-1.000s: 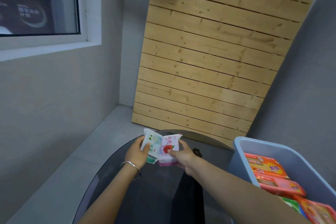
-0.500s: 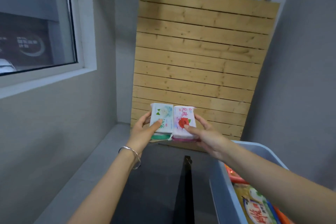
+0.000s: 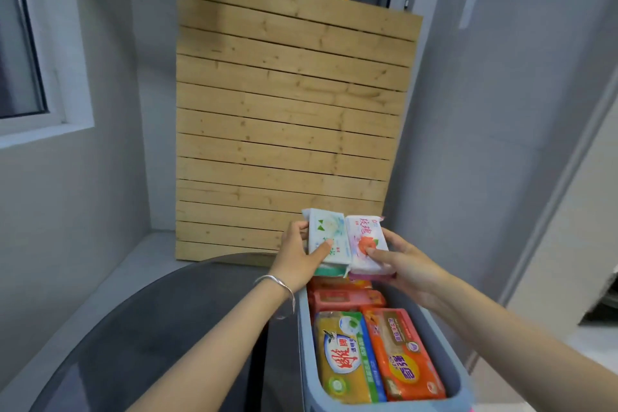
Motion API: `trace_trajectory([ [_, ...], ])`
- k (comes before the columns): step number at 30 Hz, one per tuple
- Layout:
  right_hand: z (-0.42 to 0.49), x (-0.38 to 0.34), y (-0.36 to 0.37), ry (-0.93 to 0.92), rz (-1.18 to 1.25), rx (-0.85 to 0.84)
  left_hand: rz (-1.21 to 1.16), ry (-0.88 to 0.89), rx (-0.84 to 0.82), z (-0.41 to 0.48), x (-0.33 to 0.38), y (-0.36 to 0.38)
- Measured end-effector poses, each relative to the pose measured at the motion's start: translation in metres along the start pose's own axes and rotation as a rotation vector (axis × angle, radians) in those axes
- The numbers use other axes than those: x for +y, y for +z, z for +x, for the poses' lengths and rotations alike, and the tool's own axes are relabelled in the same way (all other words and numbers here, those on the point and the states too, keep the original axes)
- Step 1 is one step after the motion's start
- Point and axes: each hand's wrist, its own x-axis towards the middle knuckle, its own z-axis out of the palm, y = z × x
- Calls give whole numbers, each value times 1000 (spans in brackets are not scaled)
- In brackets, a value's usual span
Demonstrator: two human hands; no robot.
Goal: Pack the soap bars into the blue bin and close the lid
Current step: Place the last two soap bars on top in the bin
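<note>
My left hand (image 3: 296, 256) grips a white-and-green soap pack (image 3: 326, 234), thumb on top. Beside it, touching, my right hand (image 3: 406, 266) holds a white-and-pink soap pack (image 3: 364, 234) with a red flower print. Both packs hang above the far end of the blue bin (image 3: 304, 344), which stands open at lower right. Inside it lie several wrapped soap bars: a yellow one (image 3: 344, 354), an orange one (image 3: 404, 354) and red ones (image 3: 347, 299) further back. No lid shows.
A dark round table (image 3: 150, 328) lies under my left arm, left of the bin. A wooden slat panel (image 3: 287, 117) leans against the grey wall behind. A window (image 3: 20, 43) is at upper left.
Both hands have carried the two soap packs to the right, from above the table to above the bin's far end. The view has swung right, so more of the bin shows.
</note>
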Motion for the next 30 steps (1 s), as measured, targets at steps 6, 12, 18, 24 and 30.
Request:
trace_trajectory([
  [6,8,26,-2,137,-50,36,504,96,-70,-4,-8,18],
  [12,11,24,-4,159,-196,19,694,118,-19,-3,-12,20],
  [18,8,25,0,53,-556,53,786,-7,-84,-5,-24,18],
  [24,3,27,-6,-118,-813,36,807,-63,-159,-12,-30,19],
  [30,2,42,-14,-358,-1085,-31,753,4,-189,-14,-25,18],
])
